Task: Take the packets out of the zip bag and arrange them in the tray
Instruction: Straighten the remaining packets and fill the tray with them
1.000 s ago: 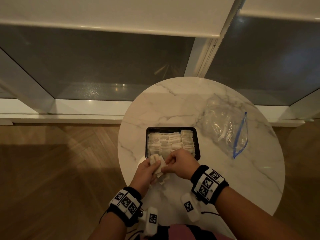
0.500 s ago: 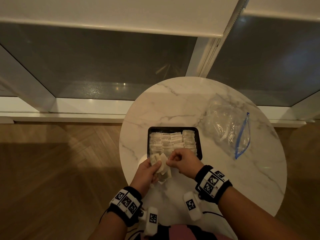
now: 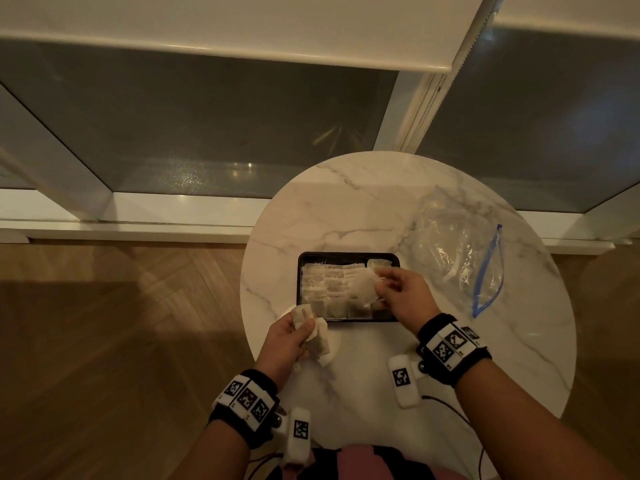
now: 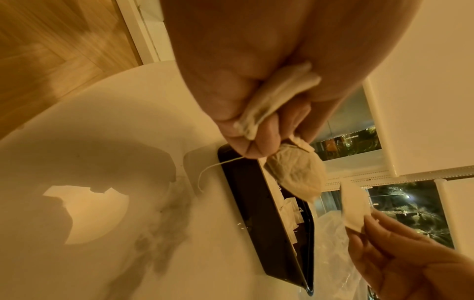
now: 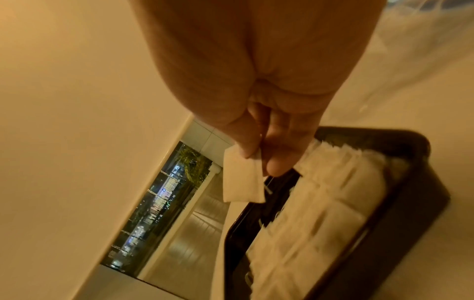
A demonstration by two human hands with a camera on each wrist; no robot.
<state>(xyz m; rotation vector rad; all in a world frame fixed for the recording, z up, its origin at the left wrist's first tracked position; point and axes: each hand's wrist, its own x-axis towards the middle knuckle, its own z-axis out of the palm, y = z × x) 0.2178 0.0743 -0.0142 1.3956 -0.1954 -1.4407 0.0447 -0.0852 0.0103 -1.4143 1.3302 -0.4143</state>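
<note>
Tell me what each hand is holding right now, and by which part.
The right hand pinches one packet by its edge above the tray. The left hand grips a small bunch of packets around their middles.

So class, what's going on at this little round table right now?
A person is filling a black tray with small white packets. The right hand pinches one packet above the tray's rows, while the left hand grips a few more near the table's edge. The clear zip bag lies to the right.
</note>
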